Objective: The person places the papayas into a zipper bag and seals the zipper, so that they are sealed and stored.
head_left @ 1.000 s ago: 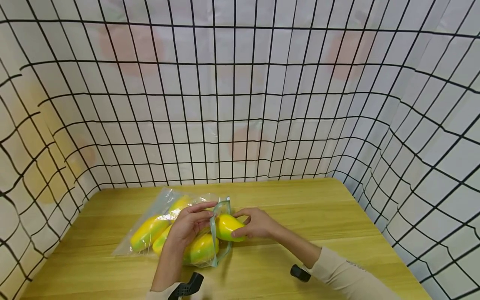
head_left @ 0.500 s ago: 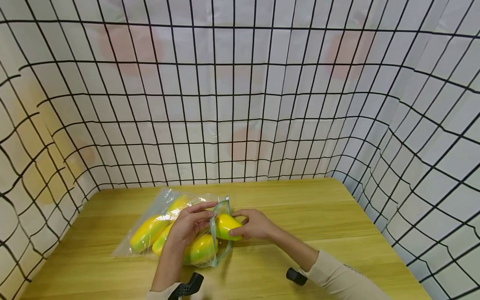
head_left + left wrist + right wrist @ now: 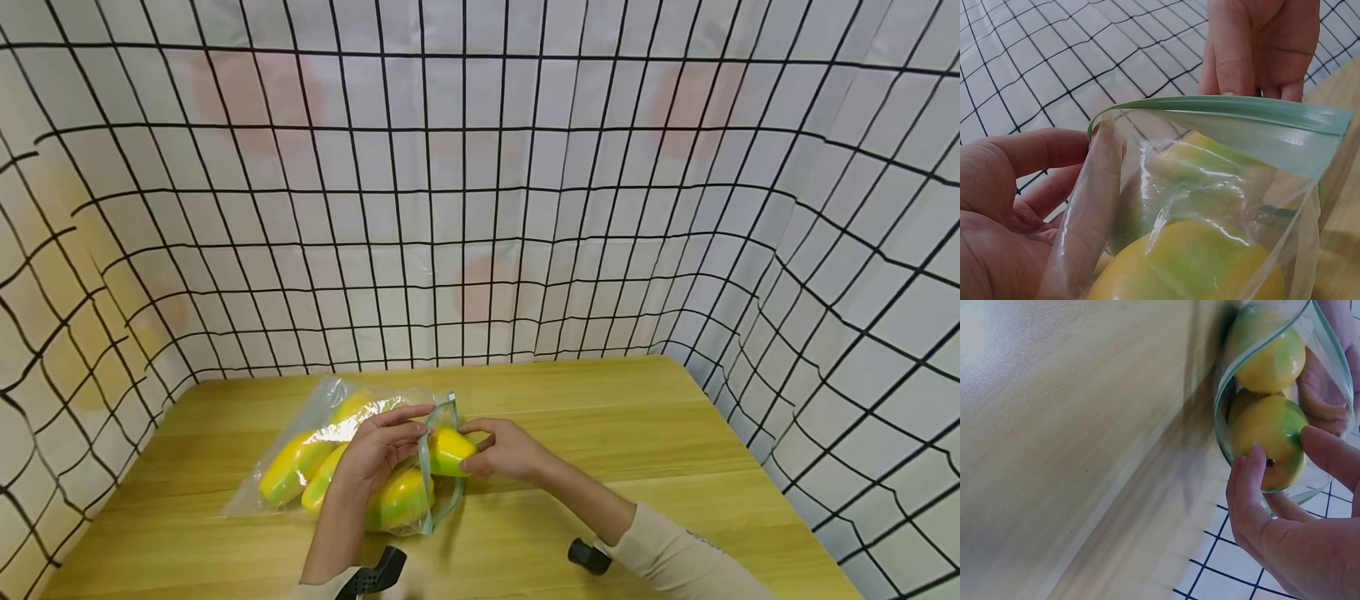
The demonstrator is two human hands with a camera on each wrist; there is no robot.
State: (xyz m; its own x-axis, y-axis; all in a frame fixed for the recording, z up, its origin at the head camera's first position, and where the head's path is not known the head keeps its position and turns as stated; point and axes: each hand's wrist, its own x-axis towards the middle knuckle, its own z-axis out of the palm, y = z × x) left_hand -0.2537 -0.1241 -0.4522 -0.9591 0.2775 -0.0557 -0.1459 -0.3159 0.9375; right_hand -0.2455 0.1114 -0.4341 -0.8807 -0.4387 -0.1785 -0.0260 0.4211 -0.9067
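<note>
A clear zip bag (image 3: 251, 498) with a pale green zip strip (image 3: 1222, 107) lies on its side, its mouth towards the right. Several yellow-green mangoes (image 3: 292, 467) are inside it. My left hand (image 3: 378, 450) grips the edge of the bag's mouth, fingers curled at the plastic in the left wrist view. My right hand (image 3: 510, 450) holds a mango (image 3: 1266, 434) by its end, between thumb and fingertips. Most of that mango is inside the bag, with its right end still at the opening. Another mango (image 3: 1272, 359) lies beside it, just within the mouth.
The wooden table (image 3: 600, 417) runs under the bag and both arms. A black wire grid (image 3: 465, 242) with white sheeting behind it stands along the back and both sides. Each wrist wears a small black camera (image 3: 588, 557).
The right hand has moved slightly left, and the mango it holds has slid deeper into the bag. The left hand keeps its grip at the bag's mouth.
</note>
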